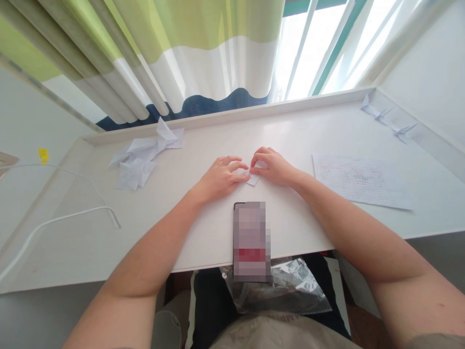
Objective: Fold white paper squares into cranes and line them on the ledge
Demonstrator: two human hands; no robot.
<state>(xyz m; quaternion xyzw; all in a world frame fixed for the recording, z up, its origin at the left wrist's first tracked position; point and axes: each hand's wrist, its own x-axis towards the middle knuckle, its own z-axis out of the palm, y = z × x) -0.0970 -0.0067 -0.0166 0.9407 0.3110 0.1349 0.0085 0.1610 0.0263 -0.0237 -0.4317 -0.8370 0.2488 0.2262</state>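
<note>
A small piece of folded white paper (253,180) lies on the desk between my two hands. My left hand (225,177) has its thumb and index finger on the paper's left side, with the other fingers curved above it. From the right, my right hand (271,166) pinches the paper's upper edge between thumb and fingertips. Part of the paper is hidden under the fingers. Just below my hands, a phone (251,242) with a blurred screen lies at the desk's front edge, its lower end reaching past that edge.
Folded white papers (136,162) are heaped at the back left of the white desk (203,242). A written sheet (359,182) lies to the right, with several pointed paper pieces (381,114) behind it. A white cable (69,218) runs along the left. Clear plastic (290,291) rests on my lap.
</note>
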